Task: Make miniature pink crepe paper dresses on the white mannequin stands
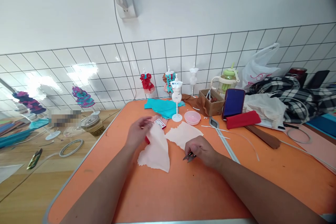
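Observation:
My left hand [138,131] is closed on the top edge of a pale pink sheet [156,150] with one ragged side; it looks like crepe paper or thin cloth. The sheet hangs down towards the orange table [147,196]. In my right hand [201,149] is a pair of small snips [189,157], their short blades pointing left and slightly apart. A second pale pink piece [183,133] lies between the hands, partly behind my right hand. Beyond it stand a white miniature dress form [176,98] and a pink bowl [192,118].
Turquoise material [162,107] lies at the back. A cardboard box [211,103], a phone [233,103], a red roll [243,119] and a lidded jug [228,81] stand right. On the wooden table at left are a box cutter [34,159], a glass jar [92,125] and decorated dress forms [83,97].

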The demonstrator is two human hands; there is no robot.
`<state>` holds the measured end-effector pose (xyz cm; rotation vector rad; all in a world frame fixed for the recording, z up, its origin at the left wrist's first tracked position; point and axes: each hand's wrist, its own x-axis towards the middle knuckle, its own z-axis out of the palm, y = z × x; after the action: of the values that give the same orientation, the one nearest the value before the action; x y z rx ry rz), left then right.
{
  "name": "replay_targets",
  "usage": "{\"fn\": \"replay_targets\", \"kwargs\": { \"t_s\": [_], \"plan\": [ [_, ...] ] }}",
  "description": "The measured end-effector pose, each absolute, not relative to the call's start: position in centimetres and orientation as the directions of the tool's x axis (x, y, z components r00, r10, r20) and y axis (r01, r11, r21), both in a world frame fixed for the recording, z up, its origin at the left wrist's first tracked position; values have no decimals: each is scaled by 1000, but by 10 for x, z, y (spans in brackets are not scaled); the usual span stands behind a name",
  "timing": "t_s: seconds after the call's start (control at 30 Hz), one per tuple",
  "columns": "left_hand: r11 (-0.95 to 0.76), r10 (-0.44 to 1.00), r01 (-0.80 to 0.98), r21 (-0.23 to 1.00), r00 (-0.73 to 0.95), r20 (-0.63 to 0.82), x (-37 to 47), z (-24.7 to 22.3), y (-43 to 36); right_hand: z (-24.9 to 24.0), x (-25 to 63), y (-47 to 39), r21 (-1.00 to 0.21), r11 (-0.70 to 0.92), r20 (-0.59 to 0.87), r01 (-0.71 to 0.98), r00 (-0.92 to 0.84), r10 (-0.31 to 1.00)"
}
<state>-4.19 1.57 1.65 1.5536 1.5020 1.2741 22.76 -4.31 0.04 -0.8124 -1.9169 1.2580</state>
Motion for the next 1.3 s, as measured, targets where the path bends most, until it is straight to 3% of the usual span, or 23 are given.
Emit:
{"fn": "replay_targets", "kwargs": {
  "t_s": [0.1, 0.17, 0.27, 0.37, 0.43, 0.5, 0.57, 0.67, 0.77, 0.93, 1.03, 1.13, 1.23, 1.3],
  "plan": [
    [-331, 743, 292, 897, -506, 439, -52, 18, 25, -5, 229, -42, -936, 348, 291, 59, -431, 854],
    [-343, 689, 301, 890, -563, 456, -58, 13, 30, -8, 229, -37, -928, 358, 308, 103, -330, 892],
    [-165, 817, 490, 856, -418, 398, -65, 3, 36, -8, 228, -28, -888, 316, 243, 335, -242, 939],
    [-68, 880, 761, 645, -259, 398, -66, -2, 36, -8, 226, -24, -750, 283, 130, 597, -286, 949],
    [-75, 891, 830, 552, -193, 412, -64, 2, 33, -9, 225, -24, -670, 266, 58, 693, -308, 950],
    [-115, 931, 836, 537, -99, 352, -59, 12, 26, -12, 224, -25, -627, 245, 15, 740, -303, 953],
    [-203, 975, 819, 536, 116, 192, -53, 23, 16, -15, 224, -25, -584, 240, -20, 775, -309, 951],
    [-371, 851, 718, 589, 517, -95, -40, 28, 0, -19, 225, -24, -535, 241, -63, 810, -323, 944],
    [-462, 793, 719, 519, 597, -120, -24, 16, -11, -19, 224, -23, -578, 255, -47, 775, -343, 938],
    [-504, 834, 714, 486, 549, 59, -9, 3, -9, -15, 221, -24, -695, 241, 160, 677, -180, 970],
    [-442, 888, 776, 450, 306, 344, -15, 12, -4, -17, 218, -26, -693, 322, 299, 645, -149, 942],
    [-507, 743, 765, 398, 153, 652, -25, 24, -5, -26, 208, -28, -628, 487, 364, 607, -324, 873],
    [-743, 543, 634, 213, 386, 746, -25, 28, -13, -35, 193, -30, -567, 542, 336, 620, -427, 839],
    [-835, 491, 535, 131, 616, 616, -16, 26, -18, -33, 188, -30, -533, 553, 321, 640, -452, 832]
  ]
}}
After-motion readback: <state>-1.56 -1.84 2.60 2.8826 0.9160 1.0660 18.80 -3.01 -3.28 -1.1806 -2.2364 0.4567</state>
